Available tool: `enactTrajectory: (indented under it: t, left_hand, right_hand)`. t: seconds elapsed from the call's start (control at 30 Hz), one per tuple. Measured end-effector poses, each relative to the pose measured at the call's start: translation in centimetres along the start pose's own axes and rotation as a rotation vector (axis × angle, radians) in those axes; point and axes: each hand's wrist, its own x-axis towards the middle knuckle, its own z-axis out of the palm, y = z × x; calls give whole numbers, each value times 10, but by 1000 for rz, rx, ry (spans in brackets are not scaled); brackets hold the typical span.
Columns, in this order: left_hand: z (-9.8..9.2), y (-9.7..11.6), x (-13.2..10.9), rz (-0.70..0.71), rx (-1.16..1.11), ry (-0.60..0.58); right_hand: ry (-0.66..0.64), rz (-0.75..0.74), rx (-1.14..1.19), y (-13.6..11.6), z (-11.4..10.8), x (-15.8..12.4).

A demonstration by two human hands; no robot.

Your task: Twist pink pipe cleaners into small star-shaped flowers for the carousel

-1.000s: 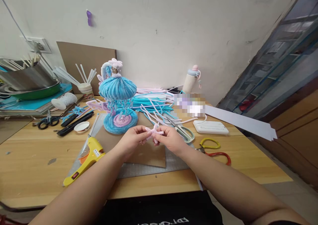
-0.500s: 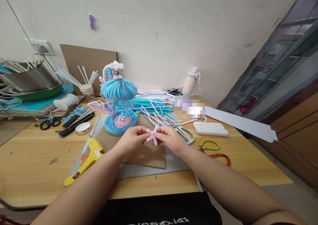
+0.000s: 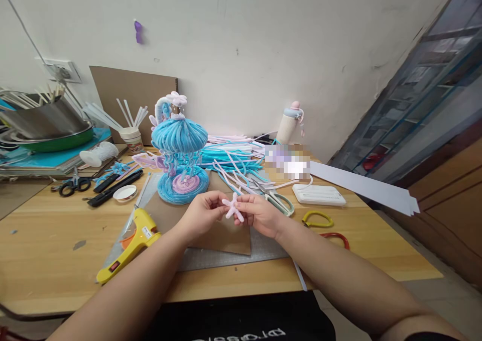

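Note:
Between my two hands is a small pale-pink pipe-cleaner star [image 3: 234, 208], its fuzzy arms spread out. My left hand [image 3: 205, 211] pinches it from the left between thumb and fingers. From the right, my right hand [image 3: 259, 213] grips it, thumb on the front and fingers curled behind. Both hands hover over a brown cardboard piece [image 3: 226, 238]. Just behind them stands a blue pipe-cleaner jellyfish [image 3: 179, 136] on a round blue base [image 3: 165, 188] with a pink spiral. Pale scissors [image 3: 280, 202] lie by my right hand.
A yellow glue gun [image 3: 143, 235] rests at left, near black-handled scissors [image 3: 75, 184]. Blue and pink pipe cleaners [image 3: 233, 160] are piled at the back. Yellow-and-red-handled scissors [image 3: 318, 219] and a white power bank [image 3: 319, 195] lie to the right. A bottle [image 3: 289, 124] stands by the wall.
The pink star has turned slightly and moved a little to the right. My right-hand fingers have shifted beneath it, and more of the star shows.

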Motion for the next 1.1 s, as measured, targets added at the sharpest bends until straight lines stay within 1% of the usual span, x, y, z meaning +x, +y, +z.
enactTrajectory:
  t: [0.1, 0.23, 0.3, 0.33, 0.4, 0.47, 0.5, 0.57, 0.67, 0.73, 0.8, 0.93, 1.03, 1.1]
  left_hand:
    - [2, 4, -3, 87, 112, 44]
    - [5, 12, -7, 273, 292, 69]
    - [5, 13, -6, 356, 337, 83]
    - [5, 13, -6, 384, 338, 108]
    - [6, 13, -5, 389, 322, 198]
    - [7, 12, -4, 304, 302, 274]
    - [7, 12, -5, 233, 288, 279]
    - [8, 12, -5, 103, 245, 221]
    - [8, 12, -5, -4, 143, 122]
    - [8, 12, -4, -66, 42, 81]
    - [7, 12, -3, -130, -59, 60]
    - [6, 10, -3, -210, -156, 79]
    - [5, 7, -2, -232, -243, 98]
    - [5, 6, -2, -227, -327, 96]
  right_hand:
    - [-40, 30, 31, -1, -2, 0]
    - [-148, 84, 55, -3, -6, -2]
    - [-160, 71, 19, -5, -6, -3]
    - [-158, 53, -8, -6, -6, -3]
    - [-148, -17, -65, -7, -4, -4]
    - [-120, -128, -132, -7, -2, -4]
    - [-94, -191, -177, -7, -2, -4]
    - [-26, -300, -304, -6, -1, -3]
    - [73, -393, -544, -5, -3, -2]
    - [122, -432, -685, -4, -4, -2]
    - [145, -465, -786, -4, -4, -3]
    - [156, -519, -936, -4, -2, -5]
    - [163, -521, -982, -4, 0, -6]
    - [157, -485, -945, -2, 0, -6]
